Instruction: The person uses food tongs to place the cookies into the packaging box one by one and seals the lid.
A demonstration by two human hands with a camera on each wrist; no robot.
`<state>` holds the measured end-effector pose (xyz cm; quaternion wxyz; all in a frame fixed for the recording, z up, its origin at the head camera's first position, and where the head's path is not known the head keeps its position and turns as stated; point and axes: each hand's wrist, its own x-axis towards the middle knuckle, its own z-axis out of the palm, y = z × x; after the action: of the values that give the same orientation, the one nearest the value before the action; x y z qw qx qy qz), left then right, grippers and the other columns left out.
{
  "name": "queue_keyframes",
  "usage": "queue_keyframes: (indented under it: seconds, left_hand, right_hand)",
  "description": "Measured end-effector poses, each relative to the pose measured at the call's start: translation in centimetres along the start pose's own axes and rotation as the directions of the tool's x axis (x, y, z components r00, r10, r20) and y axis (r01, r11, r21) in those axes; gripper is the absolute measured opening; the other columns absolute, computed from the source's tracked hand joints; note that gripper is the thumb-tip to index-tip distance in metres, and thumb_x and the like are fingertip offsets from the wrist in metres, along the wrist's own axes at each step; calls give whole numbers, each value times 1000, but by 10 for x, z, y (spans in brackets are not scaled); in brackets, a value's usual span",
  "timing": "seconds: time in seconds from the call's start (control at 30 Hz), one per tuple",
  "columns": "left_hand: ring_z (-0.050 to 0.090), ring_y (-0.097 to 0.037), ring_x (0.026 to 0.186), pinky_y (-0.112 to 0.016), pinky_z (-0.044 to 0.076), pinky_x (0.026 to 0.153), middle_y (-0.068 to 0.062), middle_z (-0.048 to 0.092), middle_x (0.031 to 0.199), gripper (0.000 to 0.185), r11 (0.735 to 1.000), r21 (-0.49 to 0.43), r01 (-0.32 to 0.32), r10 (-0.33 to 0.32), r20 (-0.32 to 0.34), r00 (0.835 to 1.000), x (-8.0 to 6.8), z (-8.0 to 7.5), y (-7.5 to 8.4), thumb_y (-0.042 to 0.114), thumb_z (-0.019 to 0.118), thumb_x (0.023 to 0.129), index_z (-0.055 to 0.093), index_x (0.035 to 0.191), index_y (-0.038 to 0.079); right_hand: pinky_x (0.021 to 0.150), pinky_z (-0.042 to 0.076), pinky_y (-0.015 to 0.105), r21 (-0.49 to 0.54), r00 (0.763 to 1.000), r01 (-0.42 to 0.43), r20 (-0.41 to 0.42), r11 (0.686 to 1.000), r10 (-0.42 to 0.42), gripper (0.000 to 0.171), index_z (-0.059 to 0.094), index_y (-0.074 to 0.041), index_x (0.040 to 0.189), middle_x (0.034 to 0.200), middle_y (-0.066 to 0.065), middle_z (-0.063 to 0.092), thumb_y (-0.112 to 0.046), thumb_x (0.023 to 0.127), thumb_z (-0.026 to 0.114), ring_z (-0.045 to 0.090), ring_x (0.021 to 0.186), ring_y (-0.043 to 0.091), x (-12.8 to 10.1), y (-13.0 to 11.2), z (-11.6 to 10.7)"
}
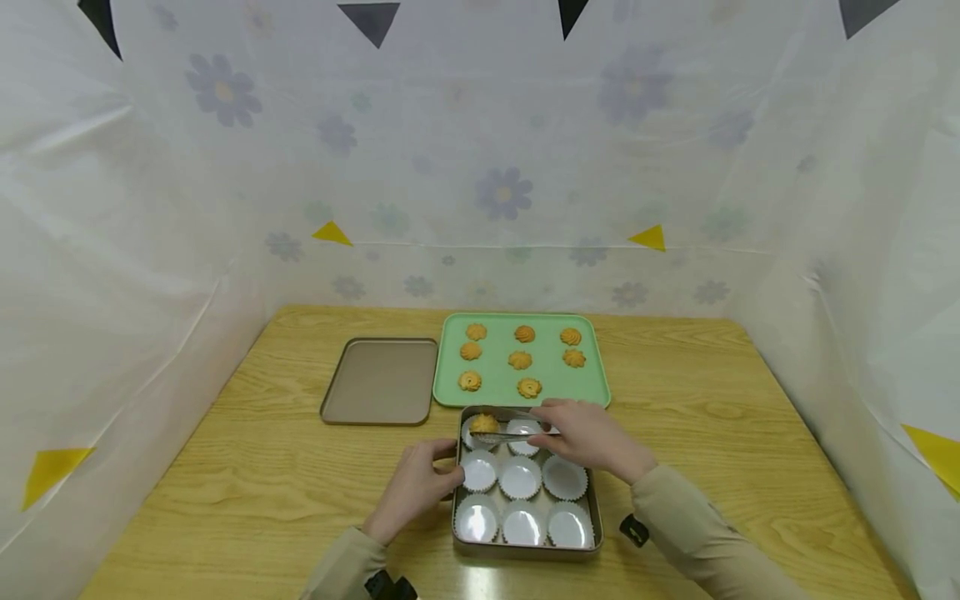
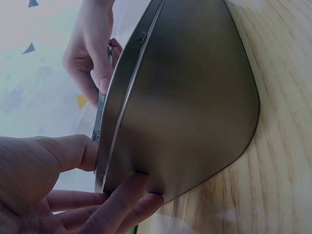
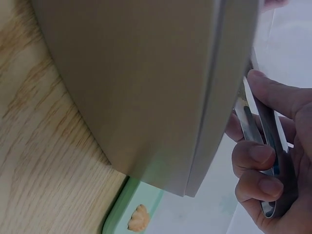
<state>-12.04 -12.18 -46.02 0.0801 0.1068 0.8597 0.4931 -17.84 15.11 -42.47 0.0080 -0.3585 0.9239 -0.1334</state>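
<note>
My right hand [image 1: 588, 437] holds metal tongs [image 3: 268, 122]. Their tips lie on either side of a cookie [image 1: 483, 423] at the back-left paper cup of a metal tin [image 1: 525, 552]. Whether the cookie touches the cup's bottom I cannot tell. White paper cups [image 1: 520, 477] stand in rows across the tin, and the tongs and hand partly cover the back row. My left hand [image 1: 420, 483] grips the tin's left wall, thumb at the rim and fingertips against the outer side, as the left wrist view shows the wall [image 2: 190, 97] closely.
Behind the tin lies a green tray [image 1: 551, 396] bearing several piped cookies [image 1: 521, 360]. A flat brown metal lid or tray [image 1: 381, 379] sits to its left. All stand on a wooden table [image 1: 712, 433] with white sheeting [image 1: 480, 125] hanging around it.
</note>
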Motion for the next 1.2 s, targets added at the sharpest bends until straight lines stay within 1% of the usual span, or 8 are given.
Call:
queue_keyframes:
  seconds: [0.17,0.4,0.6,0.7,0.9,1.0,1.1,1.2]
  left_hand:
    - [74,-43,98,-31,66,76,-34,65,127,48,1000,-2,3,-3,5,1000,0,0,1,5,66,84,61,129,-10]
    - [74,-43,99,-32,66,77,-34,64,127,48,1000,-12,3,-3,9,1000,0,0,1,5,66,84,61,129,-11]
    - [74,-43,99,-32,66,77,-34,64,127,48,1000,-15,6,-5,10,1000,0,0,1,5,66,84,60,130,-11]
    - [73,-43,99,-32,66,77,-34,64,127,49,1000,-16,7,-7,12,1000,0,0,0,5,66,84,60,130,-11]
    - [74,-43,99,-31,66,76,-35,64,127,49,1000,-26,14,-14,11,1000,0,1,-1,4,66,84,59,131,-12]
    - [74,-42,99,-30,66,76,-35,64,127,49,1000,-28,14,-13,11,1000,0,1,-1,4,66,84,60,131,-11]
    - [74,-42,99,-31,66,77,-34,64,127,49,1000,-24,13,-13,10,1000,0,1,0,4,66,84,60,130,-10]
    - [74,-42,100,-31,66,77,-34,64,128,48,1000,-25,14,-14,10,1000,0,1,0,4,66,84,61,130,-9]
  right_hand:
    - [56,52,23,-27,1000,-6,-16,1000,5,24,69,-10,101,89,1,69,-34,95,67,65,71,14,1,-4,0]
    - [50,47,18,-36,1000,-20,-25,999,19,23,69,-10,100,86,0,67,-32,93,69,62,66,11,3,-6,4]
    - [47,41,16,-60,999,-36,-21,998,35,23,69,-12,98,82,-4,64,-35,93,70,55,62,6,5,-7,6]
    - [45,39,15,-71,999,-39,-20,997,37,25,69,-12,99,81,-5,62,-36,92,70,52,60,5,5,-8,6]
    - [43,35,16,-77,999,-48,-19,996,47,25,68,-12,96,80,-4,61,-37,91,71,48,58,4,6,-10,7]
    - [45,37,17,-65,998,-60,-12,996,60,25,67,-13,95,82,-3,63,-37,91,72,52,60,6,7,-11,6]
    - [47,41,19,-43,998,-69,-6,997,68,25,68,-13,97,86,-1,67,-36,91,72,58,65,10,6,-11,5]
    - [50,43,19,4,998,-67,-8,998,67,23,68,-13,97,86,-3,67,-35,92,71,57,66,9,4,-8,4]
